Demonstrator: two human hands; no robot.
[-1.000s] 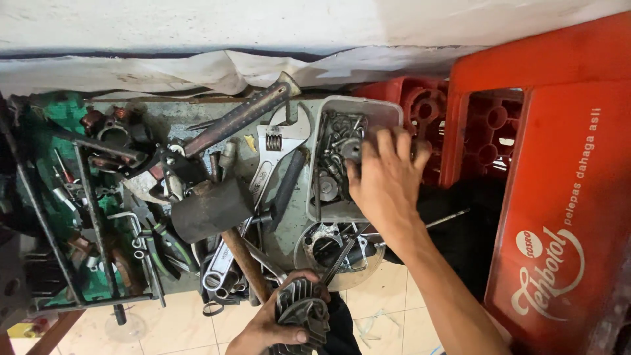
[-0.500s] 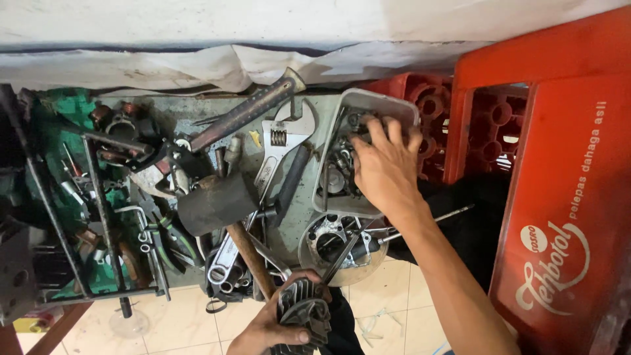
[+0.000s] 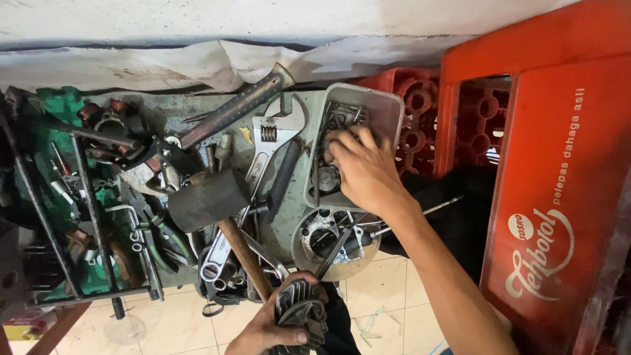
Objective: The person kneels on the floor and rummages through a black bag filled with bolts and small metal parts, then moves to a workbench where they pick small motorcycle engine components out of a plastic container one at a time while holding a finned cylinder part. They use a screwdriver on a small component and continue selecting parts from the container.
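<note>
Right hand (image 3: 365, 172) digs in a grey tray (image 3: 388, 112) of metal parts.

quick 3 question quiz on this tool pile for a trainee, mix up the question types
1. True or false: the right hand is reaching into the grey tub of small metal parts.
2. What does the left hand hold? A) an adjustable wrench B) a finned metal part C) a screwdriver
3. Fill in: the mallet with the wooden handle lies to the ____ of the tub in the picture.

Key
1. True: its fingers are inside the tub, on the parts.
2. B: the finned part is gripped at the bottom edge; the adjustable wrench lies untouched in the pile.
3. left
</note>
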